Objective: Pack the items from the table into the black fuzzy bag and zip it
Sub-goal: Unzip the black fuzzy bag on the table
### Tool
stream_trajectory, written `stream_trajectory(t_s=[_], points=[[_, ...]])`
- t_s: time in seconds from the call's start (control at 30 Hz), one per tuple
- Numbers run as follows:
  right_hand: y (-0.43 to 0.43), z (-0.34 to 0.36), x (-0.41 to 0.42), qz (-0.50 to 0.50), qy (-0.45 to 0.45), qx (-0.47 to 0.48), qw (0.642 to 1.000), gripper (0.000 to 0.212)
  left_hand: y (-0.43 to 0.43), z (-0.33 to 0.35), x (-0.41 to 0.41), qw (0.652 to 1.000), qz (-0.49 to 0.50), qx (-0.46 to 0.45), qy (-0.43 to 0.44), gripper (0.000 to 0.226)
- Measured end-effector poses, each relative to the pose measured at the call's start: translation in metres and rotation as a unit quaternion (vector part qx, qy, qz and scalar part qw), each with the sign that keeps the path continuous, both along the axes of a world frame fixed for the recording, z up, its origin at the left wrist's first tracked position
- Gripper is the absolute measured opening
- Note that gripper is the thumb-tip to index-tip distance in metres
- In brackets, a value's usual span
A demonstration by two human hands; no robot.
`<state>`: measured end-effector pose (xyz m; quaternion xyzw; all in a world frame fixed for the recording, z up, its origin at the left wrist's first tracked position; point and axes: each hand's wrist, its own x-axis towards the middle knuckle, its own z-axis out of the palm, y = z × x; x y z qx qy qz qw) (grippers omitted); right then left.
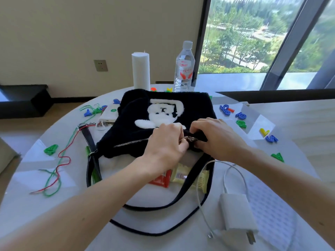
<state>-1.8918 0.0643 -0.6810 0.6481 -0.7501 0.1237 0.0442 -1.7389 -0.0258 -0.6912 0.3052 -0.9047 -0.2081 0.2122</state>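
The black fuzzy bag [163,105] is lying flat on the table [27,205] with its bear patch facing up, and its zipper is being worked along its near edge. The zipper pull [189,138] is being pinched by the curled fingers of the left hand [163,142]. The fleece just right of the pull is being gripped by the right hand [217,136], its fingers curled into the fabric.

The zipper teeth [130,142] are showing closed to the left of the pull. A red packet [161,180] and a yellow packet [181,175] are lying unpacked just in front of the bag, and a charger [235,211] is lying off its front right corner. The bag is therefore probably being opened rather than shut.

The step is being done well if the fabric is being held taut against the pull, the slider is being drawn straight along the teeth rather than lifted, and loose fleece is being kept clear of it. The mouth is best being opened along its whole length, so that the packets are not being forced in.
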Motion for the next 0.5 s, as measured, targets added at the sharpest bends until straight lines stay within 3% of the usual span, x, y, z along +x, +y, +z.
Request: stream_trajectory(t_s=[0.2, 0.5], points=[[-0.005, 0.011, 0.006, 0.021, -0.036, 0.042, 0.998, 0.024, -0.004, 0.002, 0.010, 0.998, 0.003, 0.036, 0.060, 0.014], [-0.001, 0.007, -0.002, -0.013, -0.077, 0.010, 0.997, 0.019, -0.023, 0.011, 0.048, 0.992, 0.121, -0.019, -0.024, 0.015]])
